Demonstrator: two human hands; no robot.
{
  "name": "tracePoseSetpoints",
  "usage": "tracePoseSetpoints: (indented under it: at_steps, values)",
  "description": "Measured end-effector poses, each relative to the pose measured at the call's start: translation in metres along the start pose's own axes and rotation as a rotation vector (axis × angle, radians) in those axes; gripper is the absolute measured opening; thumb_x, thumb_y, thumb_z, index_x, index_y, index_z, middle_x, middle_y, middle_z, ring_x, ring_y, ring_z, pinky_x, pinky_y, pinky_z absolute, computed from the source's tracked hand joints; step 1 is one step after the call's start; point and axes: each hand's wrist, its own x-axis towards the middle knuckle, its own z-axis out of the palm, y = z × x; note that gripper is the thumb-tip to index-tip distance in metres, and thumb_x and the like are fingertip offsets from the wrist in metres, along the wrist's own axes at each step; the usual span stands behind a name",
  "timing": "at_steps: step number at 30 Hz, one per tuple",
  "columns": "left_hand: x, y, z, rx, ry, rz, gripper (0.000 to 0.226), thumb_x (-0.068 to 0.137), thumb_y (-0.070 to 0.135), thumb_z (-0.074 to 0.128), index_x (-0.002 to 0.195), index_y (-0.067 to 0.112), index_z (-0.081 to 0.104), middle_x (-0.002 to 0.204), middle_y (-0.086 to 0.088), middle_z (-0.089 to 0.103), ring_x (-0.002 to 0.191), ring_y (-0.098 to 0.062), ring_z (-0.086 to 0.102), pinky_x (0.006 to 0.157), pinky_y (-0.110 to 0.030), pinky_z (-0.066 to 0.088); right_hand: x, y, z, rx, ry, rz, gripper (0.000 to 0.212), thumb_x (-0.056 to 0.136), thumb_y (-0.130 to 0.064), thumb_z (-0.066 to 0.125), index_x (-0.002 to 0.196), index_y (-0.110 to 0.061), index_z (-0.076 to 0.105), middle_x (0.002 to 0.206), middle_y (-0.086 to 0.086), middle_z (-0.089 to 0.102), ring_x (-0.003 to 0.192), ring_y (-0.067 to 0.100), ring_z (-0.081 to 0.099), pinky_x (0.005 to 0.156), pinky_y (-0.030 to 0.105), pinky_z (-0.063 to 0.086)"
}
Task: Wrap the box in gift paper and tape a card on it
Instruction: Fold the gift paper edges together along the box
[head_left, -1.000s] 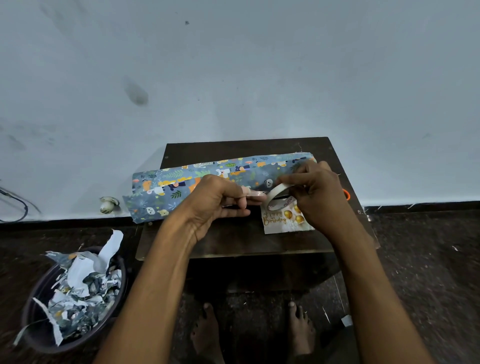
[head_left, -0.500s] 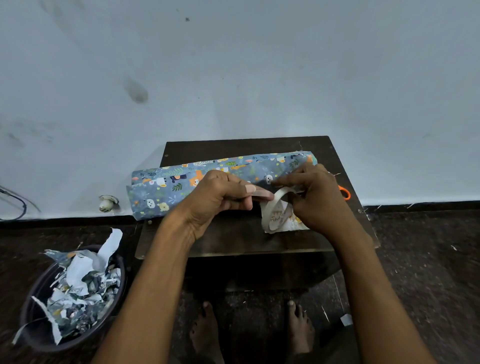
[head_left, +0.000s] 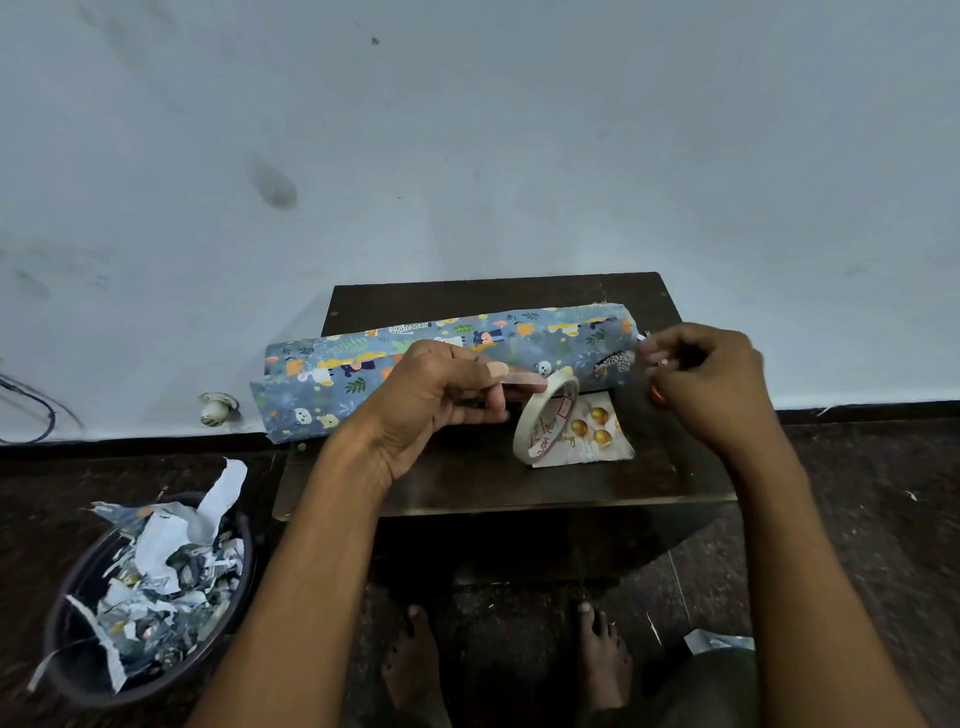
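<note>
A long box wrapped in blue animal-print gift paper (head_left: 415, 358) lies across the small dark table (head_left: 467, 488). My left hand (head_left: 431, 400) pinches the free end of a strip pulled from the tape roll (head_left: 545, 418). The roll stands tilted on its edge over a white birthday card with gold balloons (head_left: 597, 434) on the table. My right hand (head_left: 706, 387) is at the box's right end, blurred, its fingers curled over an orange scissors handle (head_left: 657, 393). Whether it grips the handle is unclear.
A dark bin (head_left: 67, 660) of torn gift-paper scraps stands on the floor at lower left. My bare feet (head_left: 602, 660) are in front of the table. A grey wall rises right behind the table. A paper scrap (head_left: 719, 642) lies on the floor at right.
My right hand has let go of the tape roll and moved right to the scissors handle. The roll now hangs from the strip in my left hand, uncovering the card.
</note>
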Motion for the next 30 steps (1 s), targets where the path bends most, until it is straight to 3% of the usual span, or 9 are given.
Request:
tracePoseSetpoints:
  at_steps: [3,6,9,14,23,27,30]
  values:
    - [0.002,-0.001,-0.001,-0.009,0.013,-0.003,0.034,0.091,0.009,0.058,0.057,0.006,0.064,0.111,-0.023,0.074,0.116,-0.028,0.069,0.108,-0.058,0.046,0.006,0.018,0.002,-0.193,0.121,0.092,0.023,0.079,0.001,0.061,0.082,-0.018,0.075,0.076,-0.003,0.069,0.083,0.021,0.067,0.076,0.025,0.044]
    - [0.003,-0.001,-0.001,-0.003,0.006,-0.002,0.029,0.083,0.016,0.059,0.055,0.010,0.067,0.112,-0.022,0.074,0.118,-0.028,0.068,0.110,-0.059,0.043,0.009,0.028,0.008,-0.232,0.155,0.135,0.013,0.079,-0.004,0.067,0.084,-0.013,0.075,0.076,0.002,0.066,0.085,0.027,0.064,0.075,0.027,0.041]
    - [0.005,-0.002,-0.002,0.011,0.014,0.001,0.030,0.082,0.019,0.059,0.054,0.012,0.067,0.112,-0.020,0.074,0.118,-0.027,0.067,0.112,-0.056,0.042,0.010,0.027,0.012,-0.256,0.162,0.149,0.002,0.081,-0.011,0.075,0.082,-0.012,0.074,0.079,0.005,0.067,0.088,0.031,0.064,0.076,0.032,0.047]
    - [0.004,-0.001,-0.003,0.012,0.016,0.004,0.028,0.081,0.020,0.059,0.056,0.012,0.066,0.111,-0.019,0.075,0.117,-0.025,0.068,0.104,-0.043,0.048,0.007,0.020,0.014,-0.289,0.179,0.198,0.001,0.076,-0.011,0.071,0.077,-0.011,0.072,0.081,0.011,0.070,0.084,0.034,0.061,0.071,0.032,0.046]
    - [0.004,-0.001,-0.002,0.003,0.028,0.010,0.025,0.080,0.018,0.059,0.060,0.004,0.063,0.111,-0.029,0.072,0.115,-0.025,0.069,0.111,-0.049,0.045,0.001,0.010,0.013,-0.455,0.122,0.331,0.017,0.077,-0.018,0.069,0.082,-0.003,0.064,0.087,0.022,0.066,0.076,0.038,0.054,0.068,0.034,0.046]
    - [0.004,-0.001,-0.004,0.005,0.023,0.010,0.026,0.081,0.018,0.059,0.059,0.006,0.065,0.111,-0.026,0.073,0.116,-0.028,0.069,0.112,-0.052,0.044,-0.003,0.001,0.007,-0.475,0.117,0.380,0.033,0.081,-0.024,0.075,0.088,0.000,0.053,0.103,0.029,0.062,0.100,0.048,0.060,0.080,0.041,0.050]
    - [0.004,-0.001,-0.004,0.025,0.031,0.009,0.025,0.080,0.019,0.059,0.062,0.001,0.061,0.111,-0.031,0.071,0.114,-0.028,0.069,0.112,-0.052,0.044,-0.004,-0.003,0.006,-0.511,0.055,0.388,0.034,0.086,-0.029,0.073,0.090,-0.003,0.051,0.109,0.030,0.063,0.107,0.048,0.060,0.083,0.041,0.049]
